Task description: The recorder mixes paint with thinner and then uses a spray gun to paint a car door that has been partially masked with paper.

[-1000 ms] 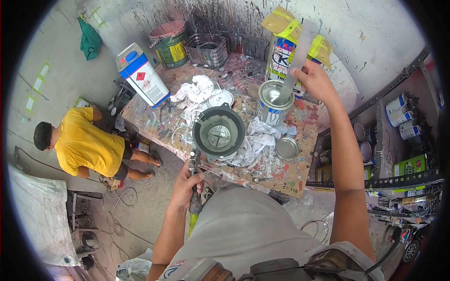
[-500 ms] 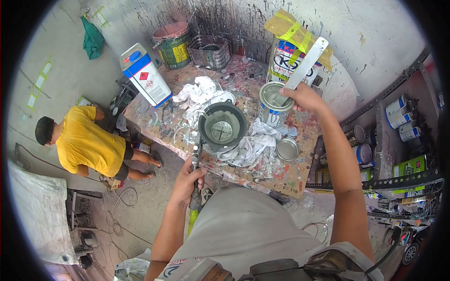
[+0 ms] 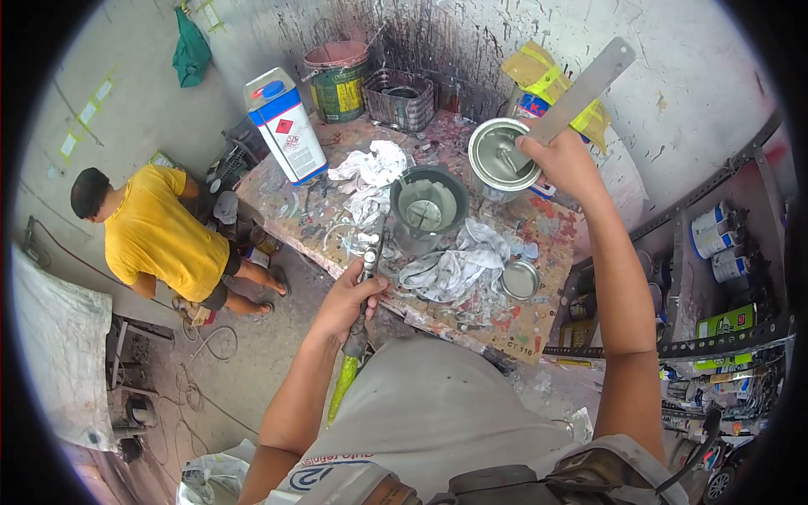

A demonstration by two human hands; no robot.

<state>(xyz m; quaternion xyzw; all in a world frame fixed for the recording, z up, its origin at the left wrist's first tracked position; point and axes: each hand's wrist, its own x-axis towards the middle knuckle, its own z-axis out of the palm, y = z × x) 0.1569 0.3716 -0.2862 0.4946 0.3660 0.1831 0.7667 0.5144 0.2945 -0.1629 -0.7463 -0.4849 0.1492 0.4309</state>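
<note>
My left hand (image 3: 352,299) is closed round the handle of a spray gun (image 3: 370,261), which has a yellow-green hose (image 3: 341,389) below. The gun's dark open cup (image 3: 459,210) stands above the table's near side, with grey-green paint on its inner wall and a cross-marked round bottom. My right hand (image 3: 562,160) is closed at the rim of an open paint can (image 3: 481,178) and pinches a flat steel ruler (image 3: 593,84). The ruler leans out to the upper right, its lower end in the can's grey-green paint. The can looks raised and tilted; its underside is hidden.
The stained table (image 3: 295,223) bears white rags (image 3: 454,265), a can lid (image 3: 520,279), a solvent tin (image 3: 290,139), a paint bucket (image 3: 337,84) and a basket (image 3: 400,97). Shelves of tins (image 3: 715,231) stand right. A person in yellow (image 3: 164,231) bends at left; hoses (image 3: 198,337) cross the floor.
My right hand has brought the paint can up and tilted it, with the ruler still in it. My left hand still holds the spray gun. The view has shifted slightly.
</note>
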